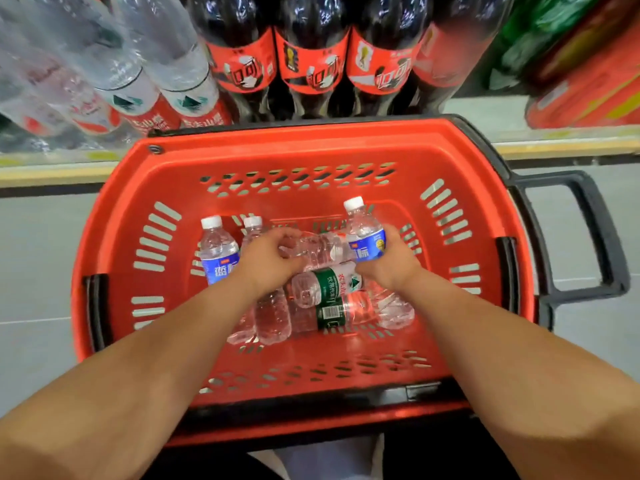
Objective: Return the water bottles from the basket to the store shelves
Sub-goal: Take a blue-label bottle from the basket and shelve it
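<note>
A red plastic basket [114, 216] with black handles sits below me and holds several small water bottles. My right hand [388, 261] grips a blue-labelled bottle [365, 233] with a white cap, raised upright above the pile. My left hand [266, 258] closes on a clear bottle [318, 249] lying across the heap. Beneath lie a green-labelled bottle [329, 285] and other clear ones. Two more blue-labelled bottles [218, 251] lean at the left inside the basket, one partly hidden by my left wrist.
The shelf [485, 119] ahead carries large dark cola bottles [311, 57] with red labels, big clear water bottles [145, 71] at the left, and red and green packs [588, 64] at the right. A yellow-edged shelf lip [52, 171] runs behind the basket. Grey floor [34, 265] lies on both sides.
</note>
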Motion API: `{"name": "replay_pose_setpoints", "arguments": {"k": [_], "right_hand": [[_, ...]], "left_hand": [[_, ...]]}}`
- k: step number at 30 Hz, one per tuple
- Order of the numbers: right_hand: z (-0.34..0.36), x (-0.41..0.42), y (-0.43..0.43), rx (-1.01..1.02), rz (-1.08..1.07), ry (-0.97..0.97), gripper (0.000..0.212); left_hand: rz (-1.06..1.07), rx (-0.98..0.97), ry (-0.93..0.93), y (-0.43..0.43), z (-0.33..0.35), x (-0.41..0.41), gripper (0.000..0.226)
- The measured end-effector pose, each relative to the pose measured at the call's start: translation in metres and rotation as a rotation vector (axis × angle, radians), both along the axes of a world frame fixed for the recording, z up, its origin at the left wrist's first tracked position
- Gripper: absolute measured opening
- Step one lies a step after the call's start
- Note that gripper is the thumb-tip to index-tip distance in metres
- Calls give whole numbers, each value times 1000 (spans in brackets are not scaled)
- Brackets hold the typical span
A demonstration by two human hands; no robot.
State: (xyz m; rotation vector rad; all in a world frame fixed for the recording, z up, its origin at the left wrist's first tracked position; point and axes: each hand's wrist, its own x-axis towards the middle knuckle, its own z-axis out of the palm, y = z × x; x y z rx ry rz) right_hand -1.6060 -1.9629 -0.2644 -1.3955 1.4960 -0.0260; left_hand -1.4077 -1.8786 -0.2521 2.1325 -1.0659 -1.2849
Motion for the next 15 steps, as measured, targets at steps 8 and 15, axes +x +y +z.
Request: {"name": "replay_pose_setpoints", "arguments": {"k": [8,15], "right_hand": [[75,-26,-2,-189,-116,-256,68],[64,-32,-10,-124,-256,-277,78]], "left_hand": [[-370,143,-307,-63,-38,-20,52],[-544,341,-377,-87,-58,-39,53]]}}
